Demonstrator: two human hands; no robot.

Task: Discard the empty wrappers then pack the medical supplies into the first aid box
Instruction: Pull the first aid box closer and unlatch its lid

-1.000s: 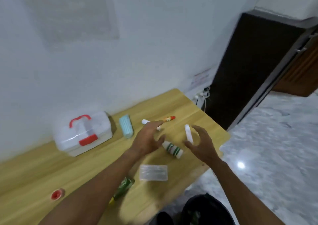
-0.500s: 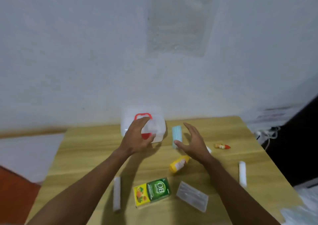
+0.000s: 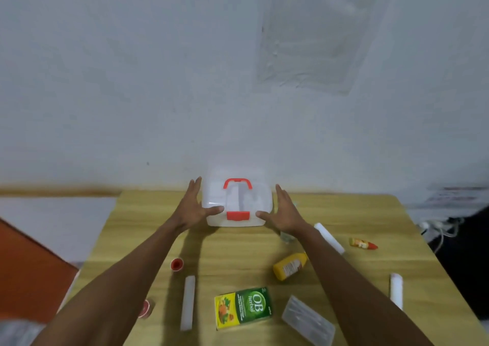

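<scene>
The translucent white first aid box [image 3: 259, 200], with red handle and red latch, stands shut at the table's far edge against the wall. My left hand [image 3: 194, 209] lies along its left side with the thumb on the lid's front corner. My right hand [image 3: 287, 212] flanks the right side, thumb touching the front corner, fingers straight. Supplies lie nearer me: a yellow bottle [image 3: 289, 266], a green and yellow OB herbal carton [image 3: 243, 308], a clear plastic packet [image 3: 308, 320], white rolls [image 3: 186, 303] [image 3: 329, 237] [image 3: 396, 290], and a small orange tube [image 3: 362, 243].
A red cap [image 3: 176, 264] and a small red round item [image 3: 146, 308] sit on the wooden table [image 3: 232, 255] at the left. The wall rises right behind the box. An orange-red surface [image 3: 26, 266] lies left of the table; cables [image 3: 436, 226] hang at the right.
My view has swung left and centred on the box. My left hand slid from the lid to the box's left side, and my right hand came from the supplies to its right side.
</scene>
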